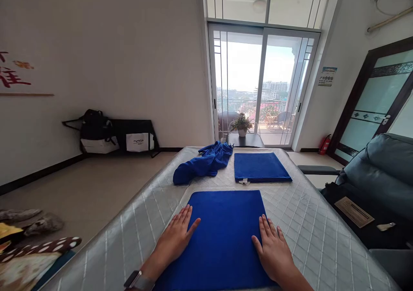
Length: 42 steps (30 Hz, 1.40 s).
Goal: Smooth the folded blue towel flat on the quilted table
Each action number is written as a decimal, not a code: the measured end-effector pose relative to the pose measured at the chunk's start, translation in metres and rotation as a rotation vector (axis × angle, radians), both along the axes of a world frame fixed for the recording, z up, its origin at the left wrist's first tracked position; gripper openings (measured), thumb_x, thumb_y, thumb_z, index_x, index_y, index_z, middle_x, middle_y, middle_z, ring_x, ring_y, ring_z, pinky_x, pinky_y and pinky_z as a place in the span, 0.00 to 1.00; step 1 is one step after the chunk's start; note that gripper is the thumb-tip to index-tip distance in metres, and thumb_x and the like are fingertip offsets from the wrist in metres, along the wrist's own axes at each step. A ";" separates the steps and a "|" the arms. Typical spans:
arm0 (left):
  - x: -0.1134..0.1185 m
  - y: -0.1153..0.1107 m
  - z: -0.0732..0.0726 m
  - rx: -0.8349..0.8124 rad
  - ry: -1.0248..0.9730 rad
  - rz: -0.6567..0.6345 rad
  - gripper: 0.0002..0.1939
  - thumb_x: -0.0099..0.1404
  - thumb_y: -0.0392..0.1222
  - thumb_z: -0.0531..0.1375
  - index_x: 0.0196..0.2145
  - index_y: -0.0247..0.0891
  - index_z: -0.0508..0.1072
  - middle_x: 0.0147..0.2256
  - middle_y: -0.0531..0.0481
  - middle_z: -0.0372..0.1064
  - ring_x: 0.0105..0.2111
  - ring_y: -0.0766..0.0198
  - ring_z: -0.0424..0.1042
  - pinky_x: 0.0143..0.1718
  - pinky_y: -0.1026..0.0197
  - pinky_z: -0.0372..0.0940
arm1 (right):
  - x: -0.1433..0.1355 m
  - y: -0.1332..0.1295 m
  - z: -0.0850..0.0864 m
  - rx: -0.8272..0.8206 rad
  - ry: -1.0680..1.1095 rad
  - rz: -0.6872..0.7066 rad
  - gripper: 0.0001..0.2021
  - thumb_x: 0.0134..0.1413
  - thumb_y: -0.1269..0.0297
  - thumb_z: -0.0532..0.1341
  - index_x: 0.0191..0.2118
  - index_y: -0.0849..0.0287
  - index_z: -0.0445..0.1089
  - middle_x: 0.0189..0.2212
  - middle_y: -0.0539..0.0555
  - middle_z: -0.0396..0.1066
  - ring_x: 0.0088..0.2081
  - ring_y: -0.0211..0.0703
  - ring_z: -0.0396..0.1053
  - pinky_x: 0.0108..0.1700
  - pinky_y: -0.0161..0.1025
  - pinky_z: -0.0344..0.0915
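Note:
A flat blue cloth (226,239) lies spread on the silver quilted surface (309,209) in front of me. My left hand (176,235) rests flat on its left edge, fingers stretched out, with a watch on the wrist. On the right edge lies my right hand (272,246), palm down with its fingers apart. Beyond it, to the right, is a neatly folded blue cloth (261,167) with a small white tag at its near edge. A crumpled blue cloth (206,162) sits to the left of that one.
A potted plant (241,123) stands on a dark chair (245,140) past the far edge. At the right is a dark armchair (383,166) with a brown card (354,212). Patterned fabric (35,252) lies at the lower left; bags (97,127) rest by the wall.

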State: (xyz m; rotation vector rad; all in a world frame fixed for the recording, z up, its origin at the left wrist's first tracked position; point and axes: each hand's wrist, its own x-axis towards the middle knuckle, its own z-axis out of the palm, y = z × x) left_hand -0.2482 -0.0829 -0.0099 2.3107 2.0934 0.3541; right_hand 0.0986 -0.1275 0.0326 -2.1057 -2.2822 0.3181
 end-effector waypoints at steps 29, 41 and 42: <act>0.012 -0.080 -0.008 0.023 0.012 -0.120 0.36 0.73 0.59 0.45 0.68 0.45 0.32 0.70 0.48 0.39 0.68 0.53 0.47 0.65 0.43 0.52 | -0.001 -0.002 -0.004 0.023 0.011 0.003 0.33 0.67 0.49 0.38 0.71 0.61 0.38 0.71 0.51 0.33 0.71 0.48 0.33 0.69 0.53 0.33; 0.014 -0.083 -0.006 0.016 -0.019 -0.084 0.38 0.71 0.63 0.44 0.69 0.37 0.43 0.69 0.45 0.41 0.68 0.50 0.48 0.65 0.46 0.52 | -0.005 -0.007 -0.004 0.092 -0.022 -0.012 0.33 0.67 0.48 0.38 0.70 0.62 0.40 0.71 0.52 0.37 0.71 0.48 0.34 0.69 0.54 0.35; 0.013 -0.083 -0.007 0.022 -0.026 -0.087 0.38 0.71 0.63 0.45 0.69 0.37 0.43 0.69 0.45 0.41 0.67 0.50 0.49 0.65 0.46 0.53 | -0.005 -0.011 -0.005 0.106 -0.028 -0.005 0.33 0.67 0.48 0.38 0.70 0.61 0.41 0.71 0.52 0.37 0.71 0.48 0.34 0.69 0.54 0.35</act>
